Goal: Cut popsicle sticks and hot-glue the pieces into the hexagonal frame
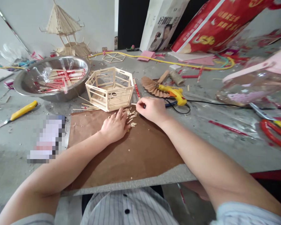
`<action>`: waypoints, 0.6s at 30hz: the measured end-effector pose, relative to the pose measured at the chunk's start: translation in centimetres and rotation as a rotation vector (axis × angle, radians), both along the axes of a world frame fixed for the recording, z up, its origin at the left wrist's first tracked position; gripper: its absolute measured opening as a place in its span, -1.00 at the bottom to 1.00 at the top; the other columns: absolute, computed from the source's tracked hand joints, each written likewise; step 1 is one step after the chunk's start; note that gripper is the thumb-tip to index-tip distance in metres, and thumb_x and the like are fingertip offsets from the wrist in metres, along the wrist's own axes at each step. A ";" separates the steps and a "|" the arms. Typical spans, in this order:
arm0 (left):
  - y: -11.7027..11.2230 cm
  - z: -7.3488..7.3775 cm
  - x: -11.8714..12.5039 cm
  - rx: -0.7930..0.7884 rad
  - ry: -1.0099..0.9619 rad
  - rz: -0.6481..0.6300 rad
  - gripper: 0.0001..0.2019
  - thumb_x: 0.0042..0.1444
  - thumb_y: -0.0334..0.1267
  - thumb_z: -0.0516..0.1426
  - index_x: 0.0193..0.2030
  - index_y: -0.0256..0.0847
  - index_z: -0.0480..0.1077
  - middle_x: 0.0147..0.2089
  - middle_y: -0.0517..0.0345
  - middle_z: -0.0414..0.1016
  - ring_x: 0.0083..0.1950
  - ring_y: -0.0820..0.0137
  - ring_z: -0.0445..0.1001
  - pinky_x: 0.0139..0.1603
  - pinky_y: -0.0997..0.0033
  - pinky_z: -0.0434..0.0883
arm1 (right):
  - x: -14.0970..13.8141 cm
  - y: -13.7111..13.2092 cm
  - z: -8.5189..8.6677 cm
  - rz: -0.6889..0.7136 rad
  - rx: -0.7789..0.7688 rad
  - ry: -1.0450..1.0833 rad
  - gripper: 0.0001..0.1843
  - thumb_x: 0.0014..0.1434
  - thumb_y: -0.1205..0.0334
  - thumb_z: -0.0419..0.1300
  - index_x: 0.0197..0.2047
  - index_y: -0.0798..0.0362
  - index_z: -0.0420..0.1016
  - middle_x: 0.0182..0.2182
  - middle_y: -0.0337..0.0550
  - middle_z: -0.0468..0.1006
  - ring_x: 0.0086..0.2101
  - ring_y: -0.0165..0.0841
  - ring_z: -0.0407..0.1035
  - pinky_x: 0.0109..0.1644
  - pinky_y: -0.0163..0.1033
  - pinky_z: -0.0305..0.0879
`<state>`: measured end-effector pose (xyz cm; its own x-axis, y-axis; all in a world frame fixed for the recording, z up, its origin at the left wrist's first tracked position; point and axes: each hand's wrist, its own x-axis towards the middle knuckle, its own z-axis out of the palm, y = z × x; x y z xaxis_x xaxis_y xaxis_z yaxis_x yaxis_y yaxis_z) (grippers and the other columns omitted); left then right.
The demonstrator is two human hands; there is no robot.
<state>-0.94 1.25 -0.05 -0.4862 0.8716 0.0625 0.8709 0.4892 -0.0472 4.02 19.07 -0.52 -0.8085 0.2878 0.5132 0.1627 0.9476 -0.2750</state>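
Note:
My left hand (114,126) lies palm down on a brown sheet (145,150), its fingers stretched towards a scatter of short cut wooden sticks (131,116). Just right of those pieces, my right hand (152,110) is closed, thumb and fingers curled together. A small dark bit shows at its fingers, and I cannot make out what they hold. Directly beyond both hands stands a hexagonal frame of thin wooden sticks (107,97), upright and open on top. Longer loose sticks (85,107) lie at its left foot.
A steel bowl (21,84) of red-wrapped sticks, a yellow craft knife (24,110) and a blurred-out phone (46,137) are on the left. A yellow glue gun (178,95) with a black cord, and red-handled scissors (271,128), lie right. A stick pavilion (63,25) stands behind.

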 end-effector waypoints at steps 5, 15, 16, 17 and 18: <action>0.0 -0.2 -0.8 -0.039 0.000 0.098 -0.43 0.13 0.08 -0.10 0.21 -0.16 0.05 0.34 -0.12 -0.13 -0.01 0.14 0.36 -0.15 0.19 0.38 | -0.3 -0.4 -0.7 0.003 0.077 -0.036 -0.80 0.04 0.23 0.03 -0.47 0.05 0.46 -0.52 -0.17 0.52 -0.46 -0.36 0.34 -0.44 -0.31 0.02; 0.0 -0.2 -1.0 -0.027 0.013 0.115 -0.41 0.12 0.12 -0.13 0.19 -0.20 0.08 0.33 -0.15 -0.08 -0.10 0.10 0.43 -0.23 0.13 0.40 | -0.8 -0.4 -1.2 -0.004 0.159 -0.069 -0.76 0.07 0.24 0.00 -0.46 0.06 0.47 -0.51 -0.14 0.52 -0.47 -0.36 0.34 -0.46 -0.30 -0.02; 0.0 -0.3 -1.0 -0.026 0.014 0.116 -0.42 0.12 0.11 -0.13 0.18 -0.20 0.08 0.33 -0.15 -0.08 -0.10 0.11 0.43 -0.23 0.14 0.40 | -0.8 -0.4 -1.2 -0.005 0.163 -0.071 -0.75 0.07 0.23 0.00 -0.46 0.06 0.48 -0.51 -0.14 0.53 -0.47 -0.36 0.34 -0.47 -0.30 -0.03; 0.0 -0.3 -1.0 -0.024 0.014 0.117 -0.43 0.12 0.10 -0.12 0.18 -0.20 0.09 0.33 -0.14 -0.08 -0.10 0.11 0.43 -0.22 0.14 0.40 | -0.8 -0.4 -1.3 -0.005 0.167 -0.072 -0.75 0.08 0.23 0.00 -0.46 0.06 0.48 -0.51 -0.13 0.53 -0.47 -0.36 0.34 -0.47 -0.30 -0.03; 0.0 -0.3 -1.0 -0.021 0.013 0.117 -0.43 0.12 0.10 -0.12 0.18 -0.19 0.09 0.33 -0.14 -0.08 -0.09 0.12 0.43 -0.22 0.15 0.40 | -0.8 -0.4 -1.3 -0.004 0.171 -0.072 -0.75 0.08 0.23 -0.01 -0.45 0.06 0.48 -0.51 -0.13 0.53 -0.47 -0.36 0.34 -0.47 -0.30 -0.03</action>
<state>-1.91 1.21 -0.36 -0.5840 0.8101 0.0515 0.8071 0.5863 -0.0695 3.18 18.66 -1.80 -0.8442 0.2048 0.4954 0.1802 0.9788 -0.0975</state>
